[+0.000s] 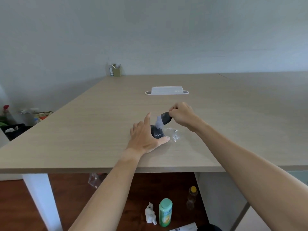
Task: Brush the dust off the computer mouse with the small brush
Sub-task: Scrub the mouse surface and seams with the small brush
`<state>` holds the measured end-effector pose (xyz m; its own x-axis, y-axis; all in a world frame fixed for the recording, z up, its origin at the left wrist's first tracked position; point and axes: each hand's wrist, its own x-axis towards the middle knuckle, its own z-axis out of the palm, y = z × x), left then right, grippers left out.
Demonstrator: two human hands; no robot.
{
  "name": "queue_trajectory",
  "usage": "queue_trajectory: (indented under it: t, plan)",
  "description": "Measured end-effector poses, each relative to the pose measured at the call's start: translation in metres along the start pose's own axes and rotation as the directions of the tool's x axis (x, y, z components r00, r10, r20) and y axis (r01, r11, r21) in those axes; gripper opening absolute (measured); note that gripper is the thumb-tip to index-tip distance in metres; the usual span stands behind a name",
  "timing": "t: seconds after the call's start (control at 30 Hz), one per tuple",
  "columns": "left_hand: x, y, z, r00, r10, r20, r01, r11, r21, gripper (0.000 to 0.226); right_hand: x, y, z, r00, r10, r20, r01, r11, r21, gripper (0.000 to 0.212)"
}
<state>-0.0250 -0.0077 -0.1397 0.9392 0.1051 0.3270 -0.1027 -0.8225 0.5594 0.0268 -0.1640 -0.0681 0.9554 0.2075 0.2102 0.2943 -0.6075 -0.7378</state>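
Note:
A dark grey computer mouse (157, 133) with white lettering lies on the wooden table (100, 122). My left hand (145, 135) holds it steady, thumb at its near end and fingers along its left side. My right hand (182, 116) grips a small brush (162, 120) with a dark head and pale bristles. The bristles touch the far top of the mouse. White dust (174, 134) lies scattered on the table just right of the mouse.
A white tray-like holder (166, 90) sits farther back on the table, and a small box with pens (115, 70) stands at the far left corner. On the floor under the table are a green bottle (165, 212), a white crumpled object (150, 214) and another bottle (192, 197).

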Motion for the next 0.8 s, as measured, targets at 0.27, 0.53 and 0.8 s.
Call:
queue_trajectory:
  t: [0.27,0.53,0.8]
  plan:
    - [0.000,-0.002,0.001,1.000,0.025,0.011,-0.024,0.997,-0.067,0.110,-0.004,0.001,0.004,0.999,0.036,-0.026,-0.038,0.998,-0.051,0.020]
    - [0.002,-0.005,0.001,0.998,0.050,0.023,-0.047,0.994,-0.103,0.107,-0.007,-0.006,0.011,0.999,0.034,0.019,-0.033,0.997,-0.063,0.021]
    - [0.003,-0.005,0.001,0.998,0.062,0.011,-0.061,0.993,-0.106,0.107,-0.005,-0.008,0.007,0.996,0.030,-0.087,-0.031,1.000,-0.005,0.028]
